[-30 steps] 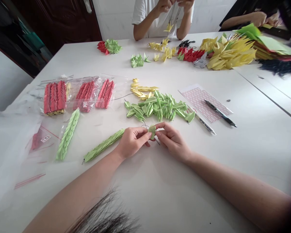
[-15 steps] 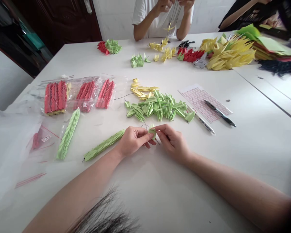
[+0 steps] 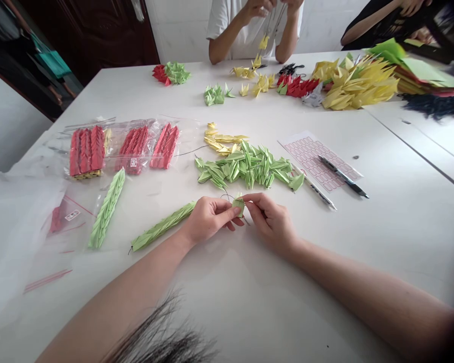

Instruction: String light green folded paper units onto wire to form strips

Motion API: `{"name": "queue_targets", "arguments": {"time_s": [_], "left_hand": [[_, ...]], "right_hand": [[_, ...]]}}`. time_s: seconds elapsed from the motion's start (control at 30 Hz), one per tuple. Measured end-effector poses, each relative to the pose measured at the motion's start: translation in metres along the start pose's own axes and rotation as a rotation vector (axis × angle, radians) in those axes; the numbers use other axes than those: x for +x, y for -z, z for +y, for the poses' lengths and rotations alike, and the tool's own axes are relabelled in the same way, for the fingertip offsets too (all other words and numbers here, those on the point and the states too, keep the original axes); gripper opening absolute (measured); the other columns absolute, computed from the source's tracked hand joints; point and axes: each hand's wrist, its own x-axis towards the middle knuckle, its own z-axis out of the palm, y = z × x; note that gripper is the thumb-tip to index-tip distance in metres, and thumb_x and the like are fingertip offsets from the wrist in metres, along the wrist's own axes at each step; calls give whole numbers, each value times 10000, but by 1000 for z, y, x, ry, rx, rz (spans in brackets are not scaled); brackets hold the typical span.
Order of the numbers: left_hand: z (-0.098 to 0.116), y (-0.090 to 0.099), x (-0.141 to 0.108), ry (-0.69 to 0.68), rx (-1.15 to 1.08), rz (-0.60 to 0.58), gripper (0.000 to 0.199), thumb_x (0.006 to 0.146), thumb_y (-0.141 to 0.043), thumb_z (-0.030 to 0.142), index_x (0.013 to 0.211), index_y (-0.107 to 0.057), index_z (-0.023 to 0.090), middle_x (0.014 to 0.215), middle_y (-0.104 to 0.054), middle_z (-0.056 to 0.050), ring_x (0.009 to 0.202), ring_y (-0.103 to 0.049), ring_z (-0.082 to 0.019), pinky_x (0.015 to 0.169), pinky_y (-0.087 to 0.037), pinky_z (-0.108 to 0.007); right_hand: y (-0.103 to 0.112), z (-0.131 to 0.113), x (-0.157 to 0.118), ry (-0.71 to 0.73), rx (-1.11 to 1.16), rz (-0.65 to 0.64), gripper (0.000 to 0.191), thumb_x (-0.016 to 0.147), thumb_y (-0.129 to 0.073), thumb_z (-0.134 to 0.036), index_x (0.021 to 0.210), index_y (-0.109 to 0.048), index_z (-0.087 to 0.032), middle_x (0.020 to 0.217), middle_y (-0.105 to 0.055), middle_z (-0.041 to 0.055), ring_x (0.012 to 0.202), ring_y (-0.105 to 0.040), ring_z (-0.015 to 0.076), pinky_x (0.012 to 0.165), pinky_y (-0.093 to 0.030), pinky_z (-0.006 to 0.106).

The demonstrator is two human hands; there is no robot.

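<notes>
My left hand (image 3: 211,218) pinches a small green folded paper piece (image 3: 238,204) between thumb and fingers. On its right side, the fingertips of my right hand (image 3: 269,220) are pressed together at the edge of the same piece. A thin dark thread (image 3: 227,194) loops just above my left fingers. A long green braided paper strand (image 3: 161,228) lies on the table, its right end at my left hand. Beyond both hands is a heap of strung green paper pieces (image 3: 249,165), with a yellow folded strand (image 3: 227,143) behind it.
Bagged red strands (image 3: 87,151) and another green strand (image 3: 106,209) lie left. A label sheet (image 3: 318,159), black pen (image 3: 343,176) and white pen (image 3: 316,189) are right. Across the table (image 3: 227,302), a person in white (image 3: 245,35) handles threaded yellow paper near folded-paper piles (image 3: 357,83).
My right hand has shifted very slightly right, and the green piece between my hands has tilted a little. The yellow piece hanging from the other person's thread has moved up; someone shows more by the door.
</notes>
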Motion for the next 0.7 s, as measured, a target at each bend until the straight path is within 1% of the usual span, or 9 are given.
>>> {"name": "queue_targets", "arguments": {"time_s": [0.13, 0.33, 0.47, 0.7], "left_hand": [[-1, 0, 0, 0, 5, -5, 402, 789, -729, 518, 743, -733, 118, 751, -761, -103, 613, -673, -157, 632, -556, -272], [-1, -1, 0, 2, -7, -6, 382, 794, -728, 495, 755, -736, 115, 742, -759, -104, 605, -672, -158, 629, -560, -276], [0, -1, 1, 1, -19, -5, 370, 793, -730, 486, 754, -736, 118, 740, -758, -100, 615, -674, -157, 628, -560, -269], [-1, -1, 0, 8, -26, -2, 355, 802, -726, 468, 743, -724, 118, 735, -755, -100, 614, -671, -153, 628, -557, -265]], "right_hand": [[0, 1, 1, 3, -1, 18, 168, 965, -445, -247, 1002, -601, -197, 535, -450, -59, 423, -329, 92, 457, -301, 234], [0, 2, 0, -16, 26, 22, 179, 982, -452, -292, 1010, -607, -206, 550, -471, -50, 437, -361, 100, 473, -324, 242], [-1, 3, -1, -25, 39, 36, 178, 985, -465, -297, 1015, -616, -207, 557, -473, -46, 445, -373, 104, 474, -320, 246], [0, 1, -1, 2, 20, 50, 175, 974, -453, -235, 1026, -614, -192, 546, -442, -56, 440, -344, 96, 457, -286, 241]]}}
